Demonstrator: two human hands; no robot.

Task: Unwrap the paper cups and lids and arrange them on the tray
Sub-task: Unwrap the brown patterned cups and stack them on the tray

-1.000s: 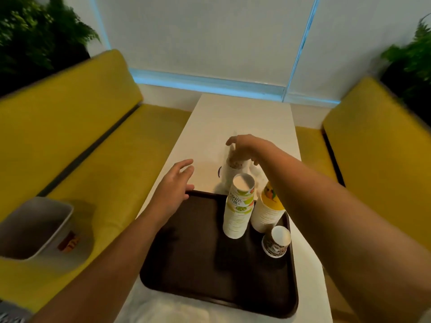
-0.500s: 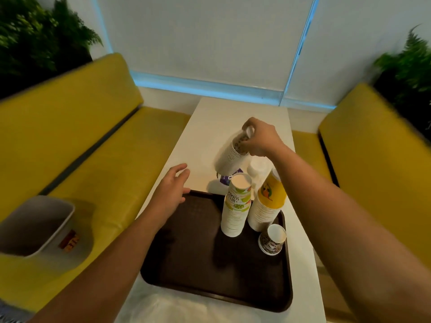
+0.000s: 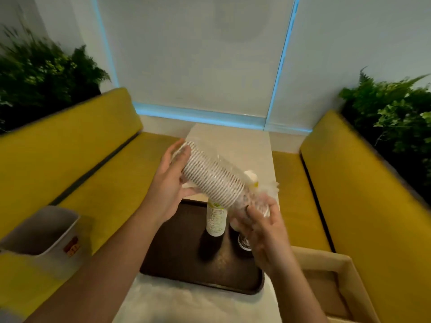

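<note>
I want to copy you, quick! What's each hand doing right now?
Left hand: open, fingers flat against the wrapped cup stack.
Right hand: closed, pinching the plastic wrap.

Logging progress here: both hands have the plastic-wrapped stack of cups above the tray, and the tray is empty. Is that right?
Not quite. In the head view the left hand and right hand do have the plastic-wrapped stack of cups above the tray, but the tray is not empty: an upright stack of cups stands on it.
</note>
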